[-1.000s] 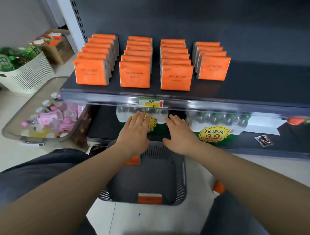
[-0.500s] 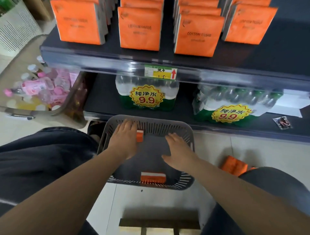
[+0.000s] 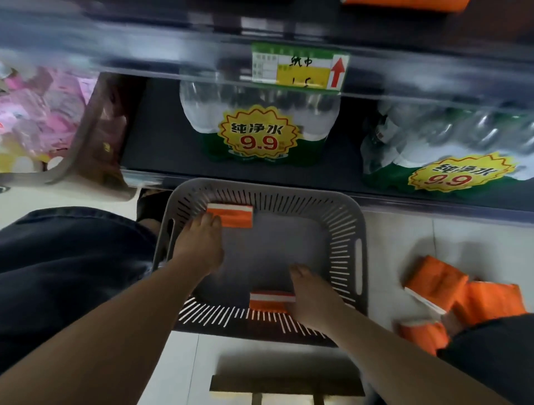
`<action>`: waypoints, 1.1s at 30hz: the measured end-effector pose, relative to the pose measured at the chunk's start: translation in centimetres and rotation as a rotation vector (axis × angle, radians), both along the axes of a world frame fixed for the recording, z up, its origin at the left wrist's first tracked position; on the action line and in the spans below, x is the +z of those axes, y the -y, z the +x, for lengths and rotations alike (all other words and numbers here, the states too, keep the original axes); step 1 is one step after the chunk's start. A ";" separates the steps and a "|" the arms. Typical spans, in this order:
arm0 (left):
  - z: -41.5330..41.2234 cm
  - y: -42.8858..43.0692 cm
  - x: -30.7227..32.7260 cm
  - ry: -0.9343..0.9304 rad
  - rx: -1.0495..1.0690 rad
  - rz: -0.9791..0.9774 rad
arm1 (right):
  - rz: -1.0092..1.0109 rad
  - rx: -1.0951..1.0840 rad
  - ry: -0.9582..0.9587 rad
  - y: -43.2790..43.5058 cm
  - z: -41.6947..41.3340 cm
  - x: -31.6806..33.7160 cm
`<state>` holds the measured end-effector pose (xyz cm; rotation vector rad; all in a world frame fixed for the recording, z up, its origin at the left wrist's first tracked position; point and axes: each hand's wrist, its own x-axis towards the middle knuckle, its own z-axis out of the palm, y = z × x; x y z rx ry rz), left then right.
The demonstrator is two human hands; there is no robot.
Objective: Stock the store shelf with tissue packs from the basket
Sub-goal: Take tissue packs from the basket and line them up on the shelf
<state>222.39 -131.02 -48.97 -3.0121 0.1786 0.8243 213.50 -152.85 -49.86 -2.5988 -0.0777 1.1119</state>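
Note:
A grey slotted basket [image 3: 289, 193] stands on the floor between my knees. Two orange tissue packs lie in it: one against the far wall [image 3: 235, 216], one against the near wall [image 3: 267, 302]. My left hand [image 3: 199, 245] reaches into the basket, its fingertips touching the far pack's left end, fingers not closed around it. My right hand [image 3: 313, 300] covers the near pack's right end, fingers curled down on it. The upper shelf's front edge [image 3: 173, 49] is blurred, with a sliver of an orange pack [image 3: 404, 3] on top.
Several orange tissue packs [image 3: 462, 297] lie on the floor right of the basket. Two shrink-wrapped water bottle packs [image 3: 260, 127] [image 3: 450, 150] fill the lower shelf. A clear bin of pink items [image 3: 43, 115] is at left. A stool [image 3: 286, 387] stands below.
The view has tipped down and closer to the basket. My left hand slid to the far pack's left end; my right hand dropped onto the near pack.

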 end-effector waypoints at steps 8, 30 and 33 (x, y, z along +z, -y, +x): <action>3.5 -0.6 -4.4 0.030 -0.044 -0.019 | -0.028 0.173 -0.072 0.2 -0.6 -3.9; 5.3 -1.4 -8.5 0.057 -0.098 -0.083 | 0.080 -0.040 -0.168 1.0 0.9 -7.0; 5.4 -1.3 -7.7 -0.030 0.003 -0.201 | 0.134 -0.122 -0.173 1.0 2.0 -6.3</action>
